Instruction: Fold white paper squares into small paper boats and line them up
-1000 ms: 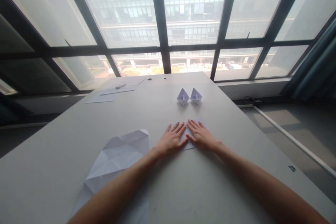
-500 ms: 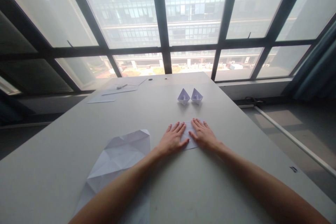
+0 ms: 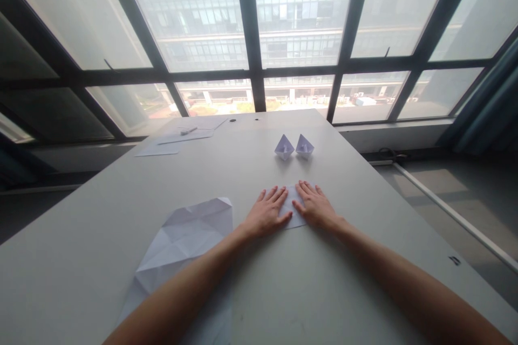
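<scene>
A small white sheet of paper [image 3: 293,216] lies on the table under both my hands. My left hand [image 3: 267,212] rests flat on its left part, fingers stretched out. On its right part my right hand [image 3: 316,207] presses down, also flat with the fingers extended. Much of the paper is hidden beneath my palms. Just beyond my hands stand two folded paper boats, the left boat [image 3: 284,147] and the right boat [image 3: 305,147], side by side. A large creased sheet [image 3: 182,240] lies to the left, partly covered by my left forearm.
The white table [image 3: 101,226] runs up to a large window wall. At the far left lie flat paper sheets [image 3: 162,149] with a small white object [image 3: 188,131] on top. A dark mark [image 3: 454,261] shows near the right edge. A curtain [image 3: 481,102] hangs at the right.
My hands stay flat on the small paper in nearly the same place. Only the camera view has shifted slightly.
</scene>
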A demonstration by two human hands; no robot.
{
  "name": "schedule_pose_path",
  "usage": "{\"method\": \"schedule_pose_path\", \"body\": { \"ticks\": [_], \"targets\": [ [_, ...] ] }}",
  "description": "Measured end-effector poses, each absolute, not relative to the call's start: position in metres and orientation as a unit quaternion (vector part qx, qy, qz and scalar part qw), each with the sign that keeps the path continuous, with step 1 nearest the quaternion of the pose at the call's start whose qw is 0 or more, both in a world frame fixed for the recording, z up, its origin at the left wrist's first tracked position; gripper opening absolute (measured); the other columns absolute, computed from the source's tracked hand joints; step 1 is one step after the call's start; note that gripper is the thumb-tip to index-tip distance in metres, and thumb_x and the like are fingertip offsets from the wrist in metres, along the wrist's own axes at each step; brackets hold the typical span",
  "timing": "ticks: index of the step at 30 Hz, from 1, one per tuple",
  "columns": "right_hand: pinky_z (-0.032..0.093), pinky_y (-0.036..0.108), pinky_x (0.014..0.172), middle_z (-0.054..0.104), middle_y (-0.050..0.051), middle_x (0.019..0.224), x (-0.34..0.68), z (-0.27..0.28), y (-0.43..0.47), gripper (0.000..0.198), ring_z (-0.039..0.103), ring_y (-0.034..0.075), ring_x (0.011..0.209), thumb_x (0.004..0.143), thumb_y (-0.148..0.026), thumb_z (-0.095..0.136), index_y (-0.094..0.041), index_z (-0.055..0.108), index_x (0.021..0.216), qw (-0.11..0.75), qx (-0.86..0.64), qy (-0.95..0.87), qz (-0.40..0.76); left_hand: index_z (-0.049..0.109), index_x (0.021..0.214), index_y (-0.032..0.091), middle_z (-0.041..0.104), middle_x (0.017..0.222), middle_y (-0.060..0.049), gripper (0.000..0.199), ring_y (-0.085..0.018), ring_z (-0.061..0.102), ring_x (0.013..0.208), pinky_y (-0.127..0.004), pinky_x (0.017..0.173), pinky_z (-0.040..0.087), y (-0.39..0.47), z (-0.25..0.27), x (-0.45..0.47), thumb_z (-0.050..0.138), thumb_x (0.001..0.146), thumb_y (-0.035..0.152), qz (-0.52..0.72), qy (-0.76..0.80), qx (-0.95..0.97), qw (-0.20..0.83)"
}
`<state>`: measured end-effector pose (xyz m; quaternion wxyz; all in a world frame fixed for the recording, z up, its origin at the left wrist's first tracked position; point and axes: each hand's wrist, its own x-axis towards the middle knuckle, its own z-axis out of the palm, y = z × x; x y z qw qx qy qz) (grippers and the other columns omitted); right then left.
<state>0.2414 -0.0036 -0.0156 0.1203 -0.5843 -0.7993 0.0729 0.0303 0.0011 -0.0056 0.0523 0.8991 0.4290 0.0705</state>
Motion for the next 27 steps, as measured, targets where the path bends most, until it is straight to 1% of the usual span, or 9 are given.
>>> {"method": "schedule_pose_path", "body": {
  "ticks": [21, 27],
  "targets": [
    [0.008, 0.044, 0.120, 0.025, 0.011, 0.161, 0.2412, -0.0131, -0.0051, 0.066, 0.018, 0.023, 0.149, 0.098, -0.050, 0.034, -0.013, 0.031, 0.153, 0.127, -0.585, -0.796, 0.085, 0.024, 0.156, 0.023, 0.021, 0.162, -0.003, 0.072, -0.023, 0.015, 0.150, -0.046, 0.121, 0.010, 0.0012, -0.0048, 0.0302, 0.029, 0.097, 0.063, 0.057, 0.434, 0.898, 0.050],
    [0.008, 0.044, 0.120, 0.024, 0.012, 0.161, 0.2417, -0.0132, -0.0054, 0.066, 0.018, 0.023, 0.149, 0.098, -0.049, 0.035, -0.013, 0.031, 0.153, 0.126, -0.583, -0.798, 0.084, 0.024, 0.156, 0.023, 0.022, 0.162, -0.004, 0.072, -0.025, 0.016, 0.150, -0.047, 0.121, 0.012, 0.0013, -0.0064, 0.0298, 0.030, 0.097, 0.063, 0.063, 0.431, 0.899, 0.042]
  ]
}}
